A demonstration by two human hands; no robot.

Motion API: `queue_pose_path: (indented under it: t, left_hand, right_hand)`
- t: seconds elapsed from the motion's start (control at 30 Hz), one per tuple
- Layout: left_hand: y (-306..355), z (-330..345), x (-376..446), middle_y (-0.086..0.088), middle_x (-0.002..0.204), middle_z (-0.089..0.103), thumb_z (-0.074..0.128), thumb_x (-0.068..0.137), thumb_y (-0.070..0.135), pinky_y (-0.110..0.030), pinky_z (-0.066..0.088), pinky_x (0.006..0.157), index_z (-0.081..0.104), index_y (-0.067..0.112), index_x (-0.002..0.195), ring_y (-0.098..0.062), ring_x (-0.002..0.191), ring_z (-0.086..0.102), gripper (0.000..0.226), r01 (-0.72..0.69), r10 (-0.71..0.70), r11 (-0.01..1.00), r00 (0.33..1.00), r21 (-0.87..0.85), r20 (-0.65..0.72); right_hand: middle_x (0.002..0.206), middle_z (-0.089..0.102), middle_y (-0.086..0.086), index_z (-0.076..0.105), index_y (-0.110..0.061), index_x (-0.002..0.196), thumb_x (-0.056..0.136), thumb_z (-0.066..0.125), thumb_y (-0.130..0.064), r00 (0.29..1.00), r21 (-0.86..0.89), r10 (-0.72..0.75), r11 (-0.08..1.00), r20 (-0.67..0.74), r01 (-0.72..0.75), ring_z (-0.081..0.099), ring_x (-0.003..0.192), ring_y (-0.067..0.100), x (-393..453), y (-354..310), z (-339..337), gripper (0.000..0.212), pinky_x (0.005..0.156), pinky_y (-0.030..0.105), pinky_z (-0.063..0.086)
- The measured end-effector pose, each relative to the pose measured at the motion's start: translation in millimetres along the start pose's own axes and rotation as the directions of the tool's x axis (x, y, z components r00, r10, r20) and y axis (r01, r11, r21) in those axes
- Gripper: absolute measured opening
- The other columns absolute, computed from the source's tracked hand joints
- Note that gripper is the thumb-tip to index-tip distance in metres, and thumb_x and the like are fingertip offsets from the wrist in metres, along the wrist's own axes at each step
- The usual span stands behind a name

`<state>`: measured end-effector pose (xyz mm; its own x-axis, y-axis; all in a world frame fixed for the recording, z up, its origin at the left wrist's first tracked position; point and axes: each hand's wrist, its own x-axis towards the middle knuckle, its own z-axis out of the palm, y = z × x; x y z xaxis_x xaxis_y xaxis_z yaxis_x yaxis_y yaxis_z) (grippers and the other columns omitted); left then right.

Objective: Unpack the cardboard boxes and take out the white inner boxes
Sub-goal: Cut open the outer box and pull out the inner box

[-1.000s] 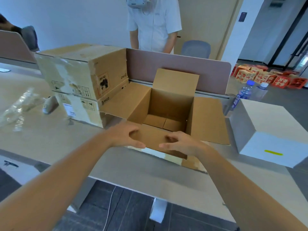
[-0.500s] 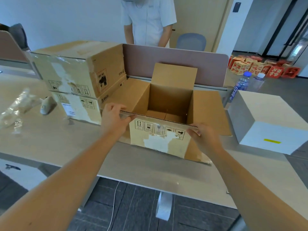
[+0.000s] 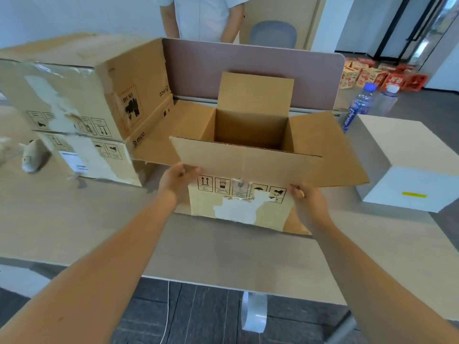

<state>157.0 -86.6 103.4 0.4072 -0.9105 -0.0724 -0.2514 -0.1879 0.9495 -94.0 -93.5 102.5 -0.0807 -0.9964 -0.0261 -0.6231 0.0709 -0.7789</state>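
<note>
Both hands, left hand (image 3: pixel 177 181) and right hand (image 3: pixel 306 203), grip the open cardboard box (image 3: pixel 248 170) by its near flap (white inner box (image 3: pixel 407 165) sits beside it).

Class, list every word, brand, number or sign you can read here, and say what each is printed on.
"PICO": lower brown cardboard box of the left stack.
"PICO", "UN 348…", sideways: upper brown cardboard box of that stack.
Two up-arrows, umbrella pictograms: open brown cardboard box; small print blurred.
Blue water bottle label: unreadable.
Red cartons: blurred.

Three brown cardboard boxes: one open (image 3: pixel 250 155), two stacked (image 3: pixel 82 108); one white square box (image 3: pixel 407 165); two clear plastic bottles (image 3: pixel 357 105)
</note>
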Motion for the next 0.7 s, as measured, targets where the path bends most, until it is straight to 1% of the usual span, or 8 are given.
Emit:
queue_pose_path:
  t: [0.07,0.13,0.23,0.3,0.37,0.47,0.6,0.7]
  left_hand:
    - [8.6,1.1,4.2,0.000,0.090,0.059,0.060,0.089,0.019,-0.027,0.039,0.072,0.063,0.010,0.095,-0.020,0.091,0.052,0.011,0.011,-0.011,1.000,1.000,-0.020,-0.010]
    - [16.6,3.1,7.2,-0.001,0.093,0.061,0.060,0.089,0.017,-0.025,0.043,0.076,0.066,0.009,0.090,-0.018,0.092,0.053,0.010,0.014,-0.016,0.998,1.000,-0.069,-0.021]
    - [34.4,9.3,8.0,-0.004,0.087,0.064,0.063,0.087,0.021,-0.041,0.048,0.092,0.063,0.020,0.067,-0.030,0.096,0.060,0.019,-0.030,0.021,0.990,0.997,-0.138,-0.071]
    - [50.5,14.8,6.0,-0.002,0.077,0.062,0.062,0.087,0.025,-0.040,0.047,0.087,0.058,0.022,0.062,-0.029,0.087,0.059,0.025,-0.066,0.051,0.989,0.993,-0.134,-0.110]
    - [69.8,20.4,0.7,-0.002,0.072,0.059,0.063,0.086,0.028,-0.037,0.045,0.080,0.055,0.022,0.060,-0.026,0.080,0.056,0.029,-0.114,0.091,0.982,0.983,-0.148,-0.157]
    - [96.0,25.2,-7.4,-0.009,0.085,0.065,0.064,0.083,0.038,-0.038,0.047,0.084,0.058,0.019,0.065,-0.032,0.087,0.060,0.026,-0.146,0.111,0.979,0.968,-0.144,-0.227]
    - [134.1,27.5,-21.2,-0.009,0.094,0.065,0.055,0.090,0.039,-0.034,0.043,0.079,0.060,0.014,0.081,-0.028,0.089,0.057,0.027,-0.226,0.199,0.973,0.923,-0.045,-0.330]
    - [159.8,30.6,-28.1,0.000,0.081,0.058,0.054,0.092,0.036,-0.030,0.039,0.078,0.054,0.017,0.070,-0.021,0.085,0.053,0.029,-0.229,0.175,0.967,0.914,-0.109,-0.367]
  right_hand:
    - [0.100,0.065,0.012,0.064,-0.006,0.110,0.096,0.045,-0.016,0.997,0.054,-0.026,0.998,-0.070,0.030,0.047,0.085,0.018,3.4,-1.9,-3.1,0.026,0.063,0.026,0.028]
    - [0.100,0.065,0.012,0.066,-0.005,0.105,0.096,0.044,-0.014,0.991,0.100,-0.051,0.993,-0.123,0.064,0.049,0.083,0.018,5.6,-8.7,-10.7,0.025,0.066,0.025,0.031]
    - [0.079,0.058,-0.002,0.065,-0.009,0.097,0.096,0.045,-0.015,0.976,0.121,-0.086,0.986,-0.202,0.112,0.046,0.067,0.009,8.9,-26.1,-30.0,0.021,0.056,0.018,0.033]
    - [0.070,0.051,-0.012,0.061,-0.013,0.093,0.095,0.046,-0.015,0.962,0.143,-0.108,0.979,-0.251,0.147,0.044,0.065,0.003,10.0,-39.1,-46.4,0.015,0.053,0.009,0.032]
    - [0.073,0.051,-0.012,0.058,-0.014,0.094,0.096,0.045,-0.014,0.949,0.156,-0.146,0.968,-0.279,0.195,0.047,0.069,0.009,9.3,-52.2,-63.9,0.013,0.054,0.005,0.033]
    - [0.088,0.049,-0.007,0.054,-0.015,0.098,0.098,0.041,-0.018,0.922,0.062,-0.235,0.962,-0.308,0.266,0.045,0.072,0.010,8.6,-67.6,-91.7,0.013,0.054,-0.002,0.032]
    - [0.090,0.055,0.000,0.056,-0.004,0.107,0.097,0.042,-0.018,0.896,0.082,-0.296,0.937,-0.330,0.340,0.046,0.081,0.016,18.9,-90.3,-124.7,0.022,0.055,0.017,0.031]
    - [0.083,0.055,-0.003,0.056,-0.007,0.107,0.096,0.045,-0.018,0.864,0.096,-0.359,0.905,-0.352,0.414,0.049,0.077,0.012,33.2,-111.7,-146.4,0.019,0.062,0.005,0.035]
